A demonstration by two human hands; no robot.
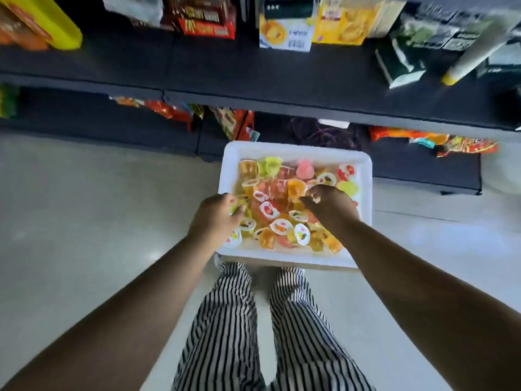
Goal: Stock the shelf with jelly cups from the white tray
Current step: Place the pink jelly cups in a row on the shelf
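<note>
Tray: one white tray [296, 149] on the pale floor [84, 221], right in front of the dark shelf [253, 77].
Jelly cups: a big heap of jelly cups [284, 204] inside the tray, too many to count; orange, yellow, green, pink and red, some with round white lids with fruit pictures.
Left hand: left hand [215, 215] over the near left corner of the tray, fingers curled down onto cups; cannot tell if gripping any.
Right hand: right hand [328, 203] over the middle right of the tray, fingertips pinched together around something small and pale in the heap.
Legs: two legs in black-and-white striped trousers [225, 320], just behind the tray.
Shelf goods: yellow boxes [344, 22] and a red packet [207, 28] above the tray, orange snack bags [406, 135] beside it.
Writing: too blurry to read.
</note>
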